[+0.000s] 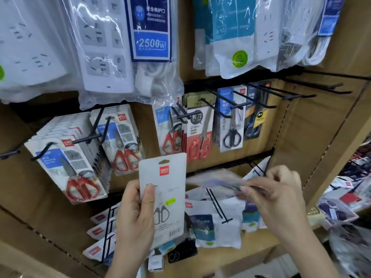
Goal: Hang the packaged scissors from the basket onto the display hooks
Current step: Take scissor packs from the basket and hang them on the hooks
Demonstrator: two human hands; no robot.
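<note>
Head view. The left hand (134,219) grasps a scissors pack (164,193) by its lower left part. The thumb lies across the printed face and the other fingers are curled behind the card. The pack is held upright in front of the shelving, below the middle row of hung goods and touching none of them. The side towards the camera is pale grey, with a red brand square, a hang hole at the top, a line drawing of scissors, a yellow sticker and a barcode.

The right hand (281,197) pinches a blurred package (216,182) between thumb and fingertips. The package lies roughly level and points left toward the held card. Motion blur hides its contents.

The display hooks (297,93) are black wire prongs fixed to a cardboard-coloured backboard (313,137). Several at upper right carry nothing.

On the middle row, from left to right:
- a deep stack of red-handled scissors packs (76,169);
- a second red-handled stack (124,145);
- further red-handled packs (172,133);
- a tan-topped pack marked 210mm (198,133);
- black-handled scissors packs (230,125);
- a dark pack with blue handles (255,117).

Above these hang bagged power strips (104,49), one labelled 2500W. Below the hands, white packets (216,223) hang on a lower row. Their contents cannot be made out.
</note>
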